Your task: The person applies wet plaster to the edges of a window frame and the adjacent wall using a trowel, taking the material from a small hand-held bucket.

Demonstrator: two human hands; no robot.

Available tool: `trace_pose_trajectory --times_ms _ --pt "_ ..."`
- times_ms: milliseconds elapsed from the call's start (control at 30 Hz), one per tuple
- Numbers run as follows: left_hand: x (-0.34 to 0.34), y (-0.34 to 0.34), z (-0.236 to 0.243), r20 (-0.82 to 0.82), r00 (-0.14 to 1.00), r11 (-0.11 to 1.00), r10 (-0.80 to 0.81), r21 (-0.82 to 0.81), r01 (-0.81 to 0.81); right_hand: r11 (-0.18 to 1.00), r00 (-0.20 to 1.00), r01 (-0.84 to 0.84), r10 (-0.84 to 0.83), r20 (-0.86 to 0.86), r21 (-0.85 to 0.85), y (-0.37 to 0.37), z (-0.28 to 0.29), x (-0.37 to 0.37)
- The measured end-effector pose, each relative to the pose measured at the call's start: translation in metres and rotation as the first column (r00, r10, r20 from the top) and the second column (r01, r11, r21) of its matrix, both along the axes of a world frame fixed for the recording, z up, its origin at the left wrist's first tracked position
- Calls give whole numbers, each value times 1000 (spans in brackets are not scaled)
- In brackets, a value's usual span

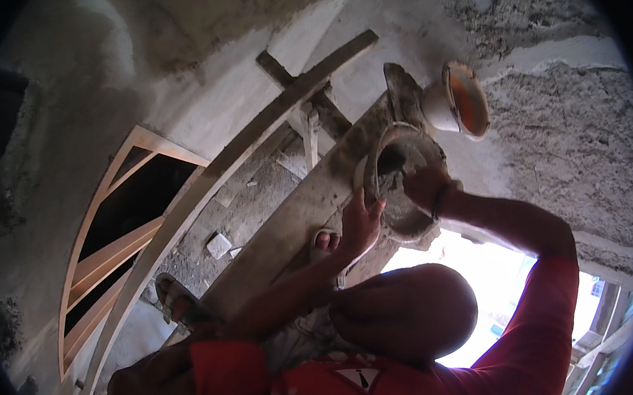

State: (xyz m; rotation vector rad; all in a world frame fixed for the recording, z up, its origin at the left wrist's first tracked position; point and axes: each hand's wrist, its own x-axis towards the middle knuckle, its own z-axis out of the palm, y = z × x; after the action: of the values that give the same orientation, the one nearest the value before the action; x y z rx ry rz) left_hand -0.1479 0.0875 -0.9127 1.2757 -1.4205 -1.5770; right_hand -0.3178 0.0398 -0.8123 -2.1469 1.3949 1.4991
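- Looking down, there's a round grey mortar-caked metal pan (404,184) sitting on the far end of a long rough wooden scaffold plank (289,225), right up at the plank's right-hand edge, with part of its rim hanging past that edge.
- The pan is tilted, its open mouth turned toward the person, and there's wet grey mortar inside.
- Left hand (361,224) is on the pan's near rim, fingers spread wide and pressed flat against the outside, thumb up along the rim.
- Right hand (424,186) goes in over the top rim, fingers curled down into the mortar; can't tell if they're gripping anything in there. There's a dark band on that wrist.
- The plank's long axis runs from lower left to upper right, and the pan sits across it near the top end.
- An orange-lined white plastic bucket (456,101) sits just past the pan, lying on its side, mouth facing right.
- Not much room: a rough plastered wall (562,136) is close on the right, and a sandalled foot (325,241) is on the plank just under the pan.
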Motion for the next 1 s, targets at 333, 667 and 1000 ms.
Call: trace_pose_trajectory --times_ms 333,667,1000 --pt "-8 0 -8 -68 993 991 101 -76 -106 884 829 462 -459 319 72 26 81 -42" --pt "-14 3 1 -41 999 990 13 141 -7 971 983 156 -170 -67 -183 -9 9 -30" --pt "-16 3 9 39 998 967 40 249 -49 894 993 37 16 -114 447 -48 -11 -89"
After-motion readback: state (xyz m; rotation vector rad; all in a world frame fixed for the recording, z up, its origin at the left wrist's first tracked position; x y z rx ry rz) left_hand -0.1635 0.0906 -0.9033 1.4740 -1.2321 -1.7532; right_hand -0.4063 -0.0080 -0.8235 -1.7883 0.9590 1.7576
